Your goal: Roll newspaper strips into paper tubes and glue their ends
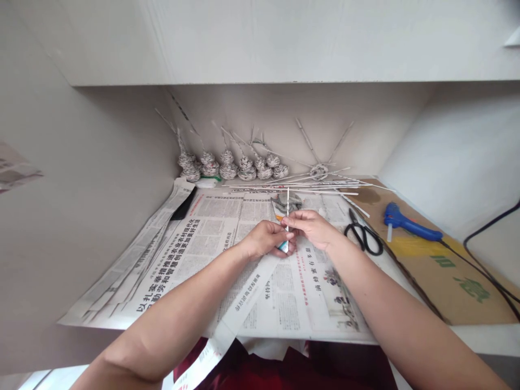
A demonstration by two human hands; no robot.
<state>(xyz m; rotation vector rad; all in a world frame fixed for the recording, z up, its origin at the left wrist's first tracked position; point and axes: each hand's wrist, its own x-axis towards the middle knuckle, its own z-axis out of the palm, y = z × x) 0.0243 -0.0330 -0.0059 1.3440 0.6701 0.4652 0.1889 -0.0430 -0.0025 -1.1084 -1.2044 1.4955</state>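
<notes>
My left hand (264, 238) and my right hand (312, 226) meet over the middle of the newspaper-covered table. Between their fingertips is a thin rolled paper tube (288, 203), which stands up toward the back. A long newspaper strip (242, 304) runs from the tube's lower end down past the table's front edge. Both hands are closed, thumbs and fingers pinching the tube. A small blue-green patch shows on the paper by the left fingers. Just behind the hands lies a crumpled grey cloth-like bundle (289, 201), partly hidden.
Newspaper sheets (211, 227) cover the table; cut strips (138, 265) lie left. Several woven paper gourds (246, 169) and a spoked woven piece (319, 171) stand at the back near loose paper tubes (260, 187). Scissors (364, 236) and a blue glue gun (414, 223) lie right, by cardboard (450, 303).
</notes>
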